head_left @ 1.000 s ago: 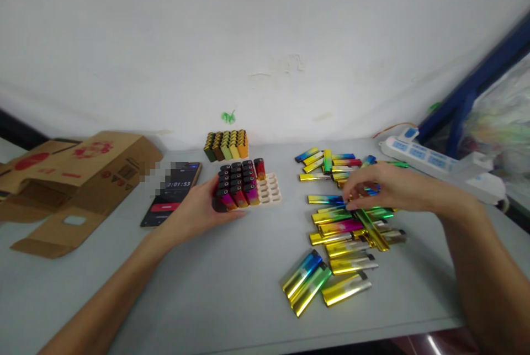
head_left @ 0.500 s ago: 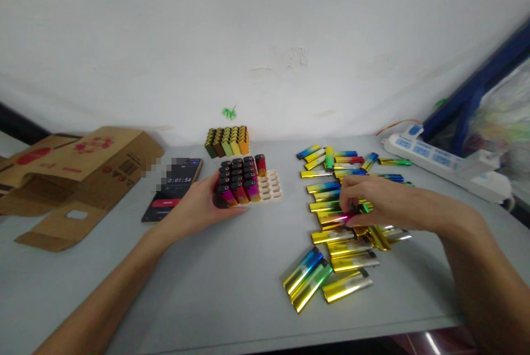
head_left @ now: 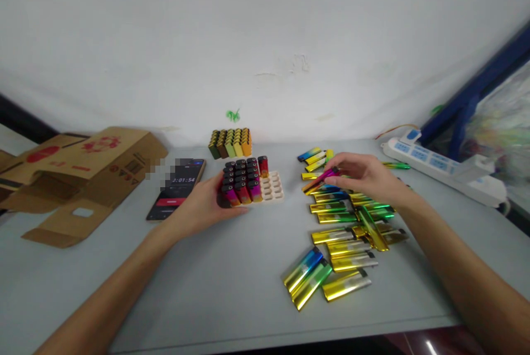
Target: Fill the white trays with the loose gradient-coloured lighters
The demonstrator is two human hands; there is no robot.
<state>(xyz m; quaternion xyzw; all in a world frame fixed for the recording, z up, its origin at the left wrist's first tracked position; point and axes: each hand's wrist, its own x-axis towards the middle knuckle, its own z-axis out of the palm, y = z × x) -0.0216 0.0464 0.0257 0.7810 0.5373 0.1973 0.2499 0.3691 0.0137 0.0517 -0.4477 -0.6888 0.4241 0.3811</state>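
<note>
My left hand [head_left: 201,204] grips the left edge of a cream tray [head_left: 274,187] that stands part filled with upright lighters [head_left: 242,181]; its right-hand slots show bare. My right hand [head_left: 364,177] pinches a pink and gold lighter [head_left: 319,180] and holds it lifted, tilted, above a spread of several shiny loose lighters [head_left: 345,233] lying flat on the grey table [head_left: 207,283]. The lifted lighter sits between the tray and the loose pile.
A full block of lighters [head_left: 231,143] stands by the wall behind the tray. A phone [head_left: 176,187] showing a timer lies left of it, beside a flattened cardboard box [head_left: 78,173]. A white power strip [head_left: 439,167] lies at the back right.
My right hand took a pink and gold lighter out of the loose pile and raised it up and leftward. My left hand stayed on the tray.
</note>
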